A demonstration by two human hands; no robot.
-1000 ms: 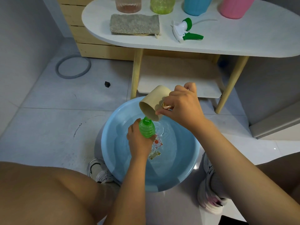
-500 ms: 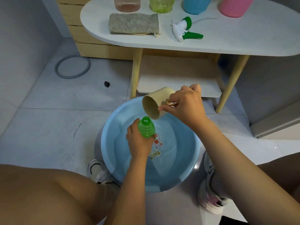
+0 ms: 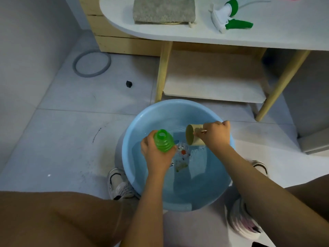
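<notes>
Holding the green ribbed plastic bottle (image 3: 163, 141) upright in the curled left hand (image 3: 156, 155), the person angles the beige cylindrical cup (image 3: 193, 137), pinched by the right hand (image 3: 214, 134), sideways beside it in the blue plastic basin (image 3: 160, 111), likely scooping water.

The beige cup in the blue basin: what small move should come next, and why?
Probably scoop and lift the beige cup toward the green bottle. The right hand holds the cup on its side, low at the water in the basin, while the left hand holds the bottle upright, its mouth open.
</notes>
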